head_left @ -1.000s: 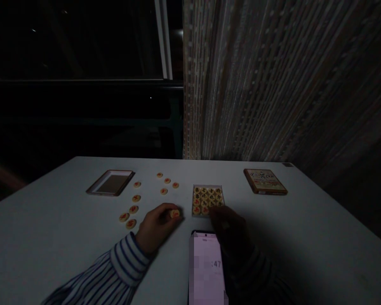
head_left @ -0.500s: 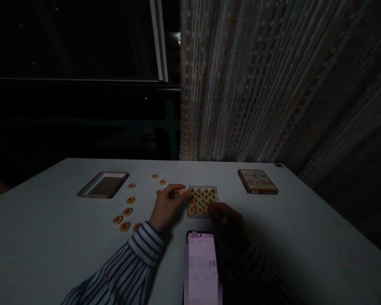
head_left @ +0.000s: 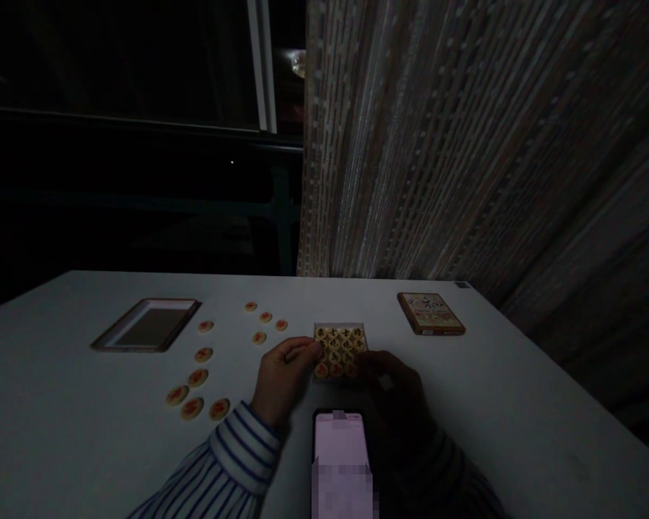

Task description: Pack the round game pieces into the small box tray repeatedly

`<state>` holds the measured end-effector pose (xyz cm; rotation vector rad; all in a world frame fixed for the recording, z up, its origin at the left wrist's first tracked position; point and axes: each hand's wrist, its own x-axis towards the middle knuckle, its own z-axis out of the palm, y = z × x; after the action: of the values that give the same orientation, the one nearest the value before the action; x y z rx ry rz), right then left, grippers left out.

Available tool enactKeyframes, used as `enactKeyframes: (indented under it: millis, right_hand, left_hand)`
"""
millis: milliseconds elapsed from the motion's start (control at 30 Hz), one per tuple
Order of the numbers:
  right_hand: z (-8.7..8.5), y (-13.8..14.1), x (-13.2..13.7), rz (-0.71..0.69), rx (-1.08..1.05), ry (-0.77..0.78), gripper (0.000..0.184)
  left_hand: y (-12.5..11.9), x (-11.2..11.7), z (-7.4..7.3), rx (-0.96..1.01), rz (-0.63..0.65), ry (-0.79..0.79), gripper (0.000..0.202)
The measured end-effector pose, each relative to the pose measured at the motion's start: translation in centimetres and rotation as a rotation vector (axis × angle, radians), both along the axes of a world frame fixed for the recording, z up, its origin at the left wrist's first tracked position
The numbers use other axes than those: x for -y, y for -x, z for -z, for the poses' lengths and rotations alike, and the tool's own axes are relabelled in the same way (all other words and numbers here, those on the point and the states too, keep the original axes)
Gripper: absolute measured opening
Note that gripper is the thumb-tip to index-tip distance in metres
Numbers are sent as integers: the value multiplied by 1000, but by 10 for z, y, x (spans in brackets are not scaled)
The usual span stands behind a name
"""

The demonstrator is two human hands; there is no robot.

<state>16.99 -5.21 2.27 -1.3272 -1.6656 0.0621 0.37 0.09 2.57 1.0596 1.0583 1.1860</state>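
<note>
A small grey-rimmed box point(head_left: 340, 380) full of rows of round Chinese chess pieces point(head_left: 334, 357), marked black and red, sits between my hands. My left hand point(head_left: 284, 375) comes in from the left, thumb and finger pinched at the box's left edge. Whether a piece is between those fingertips is hidden. On the opposite side, my right hand point(head_left: 394, 389) is in deep shadow, its curled fingers closed on the box's right edge. Left of my left hand, several loose red-marked pieces point(head_left: 197, 377) lie on the white table point(head_left: 281, 468).
In front of me, below the box, lies a phone point(head_left: 340, 440) with a lit screen. An open shallow tray or lid point(head_left: 147, 324) is at the back left. A closed printed box point(head_left: 431, 313) stands at the back right, before a curtain point(head_left: 389, 144).
My left fingers have moved down and inward from beside the box's upper left corner; the piece that showed in them no longer shows. The view has shifted slightly, widening the left side.
</note>
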Motion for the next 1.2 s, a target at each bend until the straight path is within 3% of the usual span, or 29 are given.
enactKeyframes:
  millis: [167,433,733,967,1200]
  right_hand:
    - [-12,0,-16,-101,61,49,15]
    - [-22,23,-37,-272,279,81,20]
    - [-17,22,-37,-236,260,22,19]
    - [-20,25,-41,-259,321,149,30]
    - [-5,-7,-45,-29,386,52,23]
  left_hand:
    - [2,-5,1,24,-13,-9,23]
    - [0,-3,-4,15,-5,-36,22]
    - [-1,0,-5,32,51,-19,20]
    - [-4,1,-4,-97,40,-76,19]
    - [3,-4,3,-277,-127,-166,21]
